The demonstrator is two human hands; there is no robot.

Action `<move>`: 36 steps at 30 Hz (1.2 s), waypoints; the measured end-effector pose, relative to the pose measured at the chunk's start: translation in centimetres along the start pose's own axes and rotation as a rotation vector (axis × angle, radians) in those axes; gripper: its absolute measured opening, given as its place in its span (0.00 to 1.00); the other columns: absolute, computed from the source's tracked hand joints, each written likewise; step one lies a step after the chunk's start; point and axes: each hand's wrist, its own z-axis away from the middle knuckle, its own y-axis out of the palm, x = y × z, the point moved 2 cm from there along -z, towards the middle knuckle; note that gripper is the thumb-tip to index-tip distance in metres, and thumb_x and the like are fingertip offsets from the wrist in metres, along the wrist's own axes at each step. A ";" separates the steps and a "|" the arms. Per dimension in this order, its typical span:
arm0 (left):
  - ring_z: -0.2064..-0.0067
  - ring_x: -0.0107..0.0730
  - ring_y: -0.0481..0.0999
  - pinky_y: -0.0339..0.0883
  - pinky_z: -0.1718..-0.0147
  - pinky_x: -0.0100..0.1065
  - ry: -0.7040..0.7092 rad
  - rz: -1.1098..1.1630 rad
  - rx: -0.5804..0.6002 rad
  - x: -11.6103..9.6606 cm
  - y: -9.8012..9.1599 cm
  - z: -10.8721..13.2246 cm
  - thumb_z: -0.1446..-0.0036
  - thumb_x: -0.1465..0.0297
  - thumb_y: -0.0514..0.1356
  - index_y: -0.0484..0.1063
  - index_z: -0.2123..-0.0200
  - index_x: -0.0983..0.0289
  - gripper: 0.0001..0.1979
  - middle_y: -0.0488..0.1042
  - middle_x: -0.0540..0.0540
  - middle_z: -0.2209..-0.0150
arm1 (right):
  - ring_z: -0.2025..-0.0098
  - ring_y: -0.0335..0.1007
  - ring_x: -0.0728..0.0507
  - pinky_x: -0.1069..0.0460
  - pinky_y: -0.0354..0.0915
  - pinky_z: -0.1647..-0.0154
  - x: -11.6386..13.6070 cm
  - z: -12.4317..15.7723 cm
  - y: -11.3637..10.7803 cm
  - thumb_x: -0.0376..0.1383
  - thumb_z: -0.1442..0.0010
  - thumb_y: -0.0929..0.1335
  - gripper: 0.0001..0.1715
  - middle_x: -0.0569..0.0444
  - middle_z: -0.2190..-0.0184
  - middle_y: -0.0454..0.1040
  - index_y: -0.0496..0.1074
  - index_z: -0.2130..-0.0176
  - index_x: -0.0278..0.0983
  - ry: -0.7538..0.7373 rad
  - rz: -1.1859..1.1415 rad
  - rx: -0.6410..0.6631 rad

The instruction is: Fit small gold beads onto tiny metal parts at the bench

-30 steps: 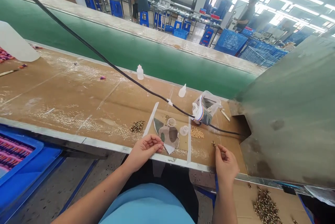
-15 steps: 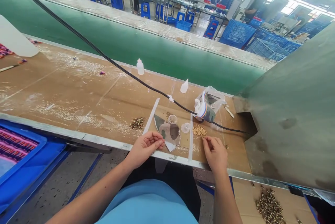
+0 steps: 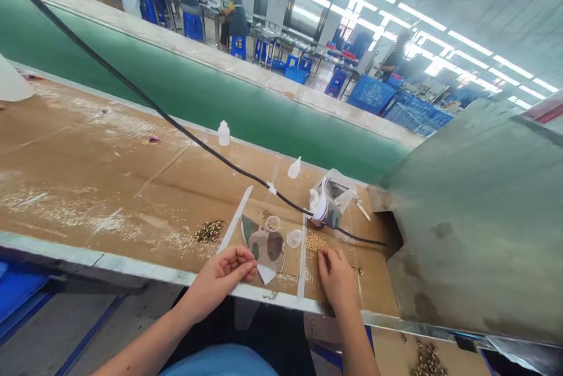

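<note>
Shift since a second ago: right hand in from stray pieces by the counter's front edge to the heap of brass eyelets, fingertips bunched on it, grip on any eyelet not discernible. Left hand unmoved, pinched on the camouflage patch at the front edge. Reads as picking from the heap.

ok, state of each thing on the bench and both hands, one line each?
Left hand: fingertips pinched, contents unclear.
Right hand: palm down, fingertips at gold bead pile.
Camouflage fabric piece: lying flat.
Small white plastic dropper bottle: upright, capped.
Black cable: stretched across brown bench.
</note>
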 end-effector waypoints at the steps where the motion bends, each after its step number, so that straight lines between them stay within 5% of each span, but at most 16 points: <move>1: 0.68 0.31 0.74 0.70 0.66 0.32 0.002 -0.006 0.005 -0.1 0.0 0.0 0.59 0.58 0.68 0.71 0.71 0.64 0.18 0.75 0.53 0.73 | 0.74 0.70 0.48 0.55 0.59 0.76 0.0 -0.1 0.0 0.41 0.36 0.58 0.18 0.53 0.70 0.73 0.72 0.68 0.39 0.001 -0.003 -0.002; 8: 0.75 0.27 0.70 0.64 0.73 0.28 -0.008 -0.011 0.137 -0.9 1.9 -0.3 0.59 0.53 0.67 0.71 0.72 0.65 0.20 0.73 0.51 0.78 | 0.71 0.69 0.49 0.55 0.63 0.71 2.9 0.3 -0.8 0.39 0.37 0.60 0.14 0.54 0.72 0.71 0.70 0.69 0.39 -0.036 -0.299 -0.043; 15: 0.79 0.24 0.66 0.60 0.77 0.27 -0.030 -0.041 0.273 -0.2 4.0 -1.3 0.60 0.49 0.65 0.71 0.72 0.66 0.25 0.70 0.49 0.80 | 0.70 0.68 0.51 0.58 0.63 0.71 8.2 0.8 -0.5 0.35 0.37 0.62 0.08 0.55 0.67 0.71 0.69 0.65 0.40 -0.171 -0.498 0.091; 29: 0.79 0.21 0.66 0.58 0.77 0.25 -0.069 0.124 0.235 0.4 2.4 -2.2 0.61 0.54 0.68 0.70 0.73 0.67 0.22 0.70 0.48 0.81 | 0.70 0.69 0.51 0.57 0.65 0.70 9.6 0.3 1.1 0.35 0.37 0.63 0.07 0.55 0.70 0.70 0.69 0.66 0.39 -0.149 -0.588 0.018; 36: 0.79 0.21 0.67 0.60 0.78 0.25 -0.066 0.186 0.221 0.7 2.0 -2.4 0.61 0.55 0.69 0.71 0.72 0.68 0.22 0.71 0.48 0.81 | 0.65 0.70 0.50 0.56 0.67 0.64 9.9 0.2 0.8 0.35 0.36 0.63 0.07 0.54 0.67 0.72 0.71 0.63 0.38 -0.302 -0.451 -0.095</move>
